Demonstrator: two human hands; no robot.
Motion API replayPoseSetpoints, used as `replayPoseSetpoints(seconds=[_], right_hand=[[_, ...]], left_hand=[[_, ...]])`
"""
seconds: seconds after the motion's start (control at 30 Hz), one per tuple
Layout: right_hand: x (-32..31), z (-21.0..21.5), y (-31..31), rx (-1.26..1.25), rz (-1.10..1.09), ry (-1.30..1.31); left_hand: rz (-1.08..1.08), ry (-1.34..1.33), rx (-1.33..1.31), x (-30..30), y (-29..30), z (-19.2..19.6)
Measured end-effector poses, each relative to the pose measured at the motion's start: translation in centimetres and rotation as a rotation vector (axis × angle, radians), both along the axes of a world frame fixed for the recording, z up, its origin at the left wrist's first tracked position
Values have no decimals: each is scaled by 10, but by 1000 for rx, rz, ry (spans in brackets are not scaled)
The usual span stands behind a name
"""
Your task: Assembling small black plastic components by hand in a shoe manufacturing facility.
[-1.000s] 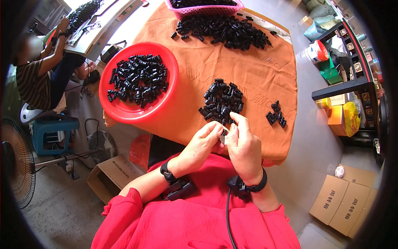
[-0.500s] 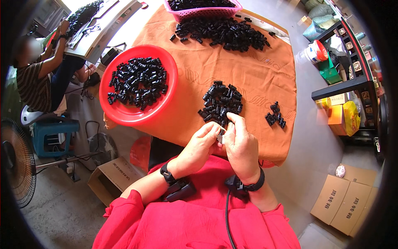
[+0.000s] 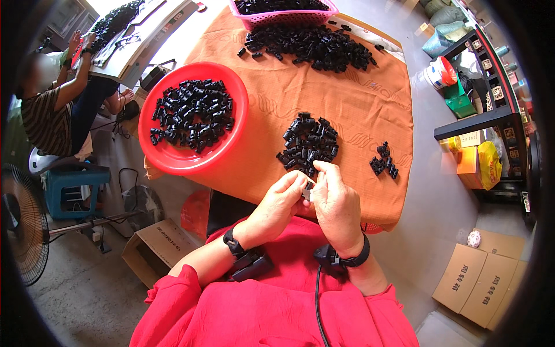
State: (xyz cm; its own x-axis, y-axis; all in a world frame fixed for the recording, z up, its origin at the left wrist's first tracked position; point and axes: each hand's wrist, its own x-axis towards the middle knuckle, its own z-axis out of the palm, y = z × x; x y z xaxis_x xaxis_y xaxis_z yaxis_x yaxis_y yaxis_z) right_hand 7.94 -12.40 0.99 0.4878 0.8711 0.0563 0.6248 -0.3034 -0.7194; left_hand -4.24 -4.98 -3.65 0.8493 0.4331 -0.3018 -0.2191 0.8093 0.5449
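Note:
My left hand (image 3: 279, 203) and my right hand (image 3: 337, 203) meet at the near edge of an orange-covered table (image 3: 358, 107). Both pinch one small black plastic part (image 3: 309, 188) between their fingertips. Just beyond the hands lies a pile of black parts (image 3: 307, 143). A smaller cluster of black parts (image 3: 384, 161) sits to the right of it. Each wrist wears a black band with a device.
A red round basin (image 3: 165, 159) full of black parts overhangs the table's left side. A long heap of parts (image 3: 312, 46) and a pink basket (image 3: 277, 15) lie at the far edge. Another person (image 3: 49, 110) sits at left near a fan (image 3: 20, 228). Cardboard boxes (image 3: 483, 277) stand on the floor.
Both hands stay together at the table edge, fingers shifting slightly on the small part. The view has tilted a little.

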Motion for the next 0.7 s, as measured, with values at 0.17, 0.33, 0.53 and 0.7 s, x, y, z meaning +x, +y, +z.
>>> replayPoseSetpoints(seconds=[0.17, 0.33, 0.53, 0.7], right_hand=[[1, 1, -1, -18, 25, 31], [1, 2, 0, -15, 34, 26], [1, 3, 1, -22, 34, -18], [1, 3, 1, -38, 31, 10]], left_hand=[[-4, 1, 2, 0, -1, 0], [17, 22, 5, 0, -2, 1], [9, 42, 38, 1, -1, 1], [10, 54, 47, 1, -1, 1]])
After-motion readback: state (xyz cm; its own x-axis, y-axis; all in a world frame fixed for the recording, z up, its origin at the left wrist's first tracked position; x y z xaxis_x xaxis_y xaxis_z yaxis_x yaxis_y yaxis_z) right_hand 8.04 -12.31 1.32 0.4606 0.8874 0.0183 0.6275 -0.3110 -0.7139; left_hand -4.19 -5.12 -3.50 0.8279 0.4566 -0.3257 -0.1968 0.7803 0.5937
